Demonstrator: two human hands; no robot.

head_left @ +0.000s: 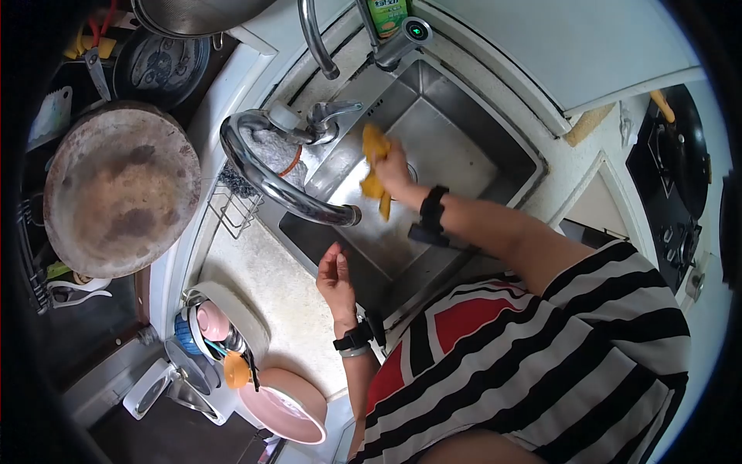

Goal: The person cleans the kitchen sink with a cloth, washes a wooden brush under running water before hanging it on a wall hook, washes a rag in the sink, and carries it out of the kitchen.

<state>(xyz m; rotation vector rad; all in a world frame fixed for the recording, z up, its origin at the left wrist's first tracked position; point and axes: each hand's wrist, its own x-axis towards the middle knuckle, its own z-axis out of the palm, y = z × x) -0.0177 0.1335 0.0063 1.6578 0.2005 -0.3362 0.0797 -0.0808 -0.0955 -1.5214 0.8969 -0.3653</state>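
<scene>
Here, right fingers (382,162) clasp one yellow cloth (373,187) at one sink (456,143); left fingers (332,261) hang half-curled, empty.

Yellow cloth (374,145) in right fingers (383,159); silver-grey sink (452,147) under them. Black wristbands (433,207) behind both sets of fingers. Shirt (533,352) black-and-white striped, red patch (471,319). Off-white worktop (259,274) beside left fingers (331,261); pink basin (290,404), orange cup (236,370) farther off.

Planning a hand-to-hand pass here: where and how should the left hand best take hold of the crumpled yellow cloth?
Probably pinch the loose lower end of the crumpled yellow cloth, coming from the picture's lower left, where the left hand hangs. That end sticks out below the right hand, which covers part of the cloth's middle.
</scene>
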